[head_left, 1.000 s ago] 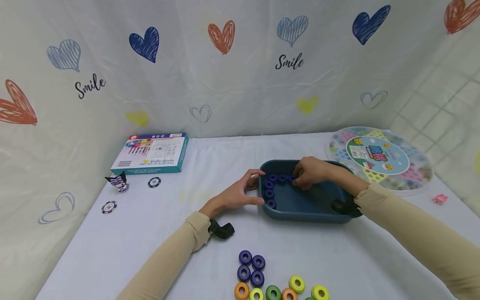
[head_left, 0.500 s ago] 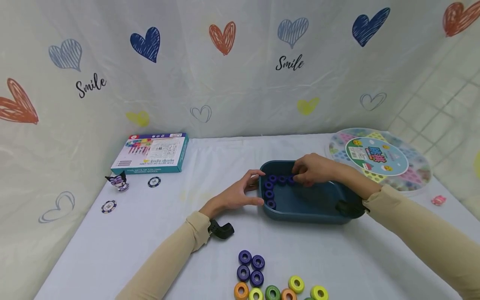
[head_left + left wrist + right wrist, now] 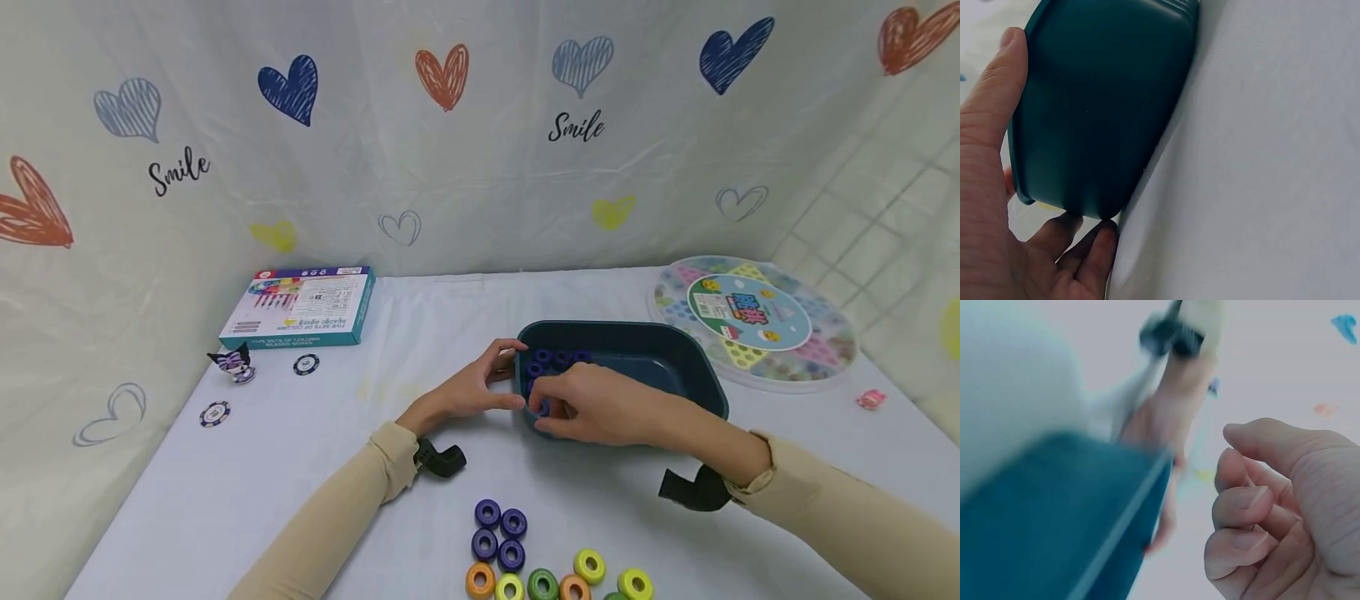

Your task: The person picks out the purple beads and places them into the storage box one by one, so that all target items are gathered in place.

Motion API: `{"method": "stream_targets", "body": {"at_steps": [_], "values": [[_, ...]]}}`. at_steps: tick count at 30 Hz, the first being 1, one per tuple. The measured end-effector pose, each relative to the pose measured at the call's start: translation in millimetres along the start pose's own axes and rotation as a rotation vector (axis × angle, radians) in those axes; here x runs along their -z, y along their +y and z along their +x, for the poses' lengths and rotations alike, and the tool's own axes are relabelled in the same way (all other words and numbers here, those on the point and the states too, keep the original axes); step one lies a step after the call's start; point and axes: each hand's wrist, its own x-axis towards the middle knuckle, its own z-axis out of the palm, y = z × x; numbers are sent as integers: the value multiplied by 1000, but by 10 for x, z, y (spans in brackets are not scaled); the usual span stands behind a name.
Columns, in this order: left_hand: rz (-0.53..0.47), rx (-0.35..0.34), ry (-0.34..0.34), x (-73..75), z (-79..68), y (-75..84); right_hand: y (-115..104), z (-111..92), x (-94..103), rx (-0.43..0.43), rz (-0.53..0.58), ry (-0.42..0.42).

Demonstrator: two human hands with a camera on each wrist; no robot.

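Observation:
In the head view, a dark teal tray [image 3: 637, 333] lies on the white table, with purple ring beads [image 3: 561, 358] lined up along its left end and far wall. My left hand [image 3: 476, 387] grips the tray's left end, thumb at the near rim and fingers round the far corner; the left wrist view shows the thumb [image 3: 997, 87] along the rim. My right hand [image 3: 603, 404] is over the tray's near-left corner, fingers loosely curled, hiding part of the bead column. A purple bead [image 3: 544, 407] shows between its thumb and index finger. The right wrist view shows nothing held.
Nearer me lie several purple beads [image 3: 498, 535], with orange [image 3: 481, 581], yellow [image 3: 590, 567] and green beads [image 3: 543, 584]. A game box [image 3: 300, 308], poker chips [image 3: 306, 364] and a small figurine [image 3: 236, 363] stand left. A round board [image 3: 753, 321] and a pink figure [image 3: 871, 400] are right.
My right hand has left the bead at the end of the far row and moved left and toward me, to the tray's near-left corner. The left hand stays on the tray.

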Motion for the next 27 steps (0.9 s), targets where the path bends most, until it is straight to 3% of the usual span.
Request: {"method": "stream_targets", "body": {"at_steps": [7,11,15,27], "values": [[15,-6,4,-3,5,-3,-284,-40,-393,84,37,-172],[19,5,2,-10,12,-9,-305,-57,-582,178,9,-234],[23,13,-2,-7,8,-2,-282,-67,-671,211,14,-256],[20,17,-6,-10,8,-9,-169,-138,-728,119,118,-294]]}}
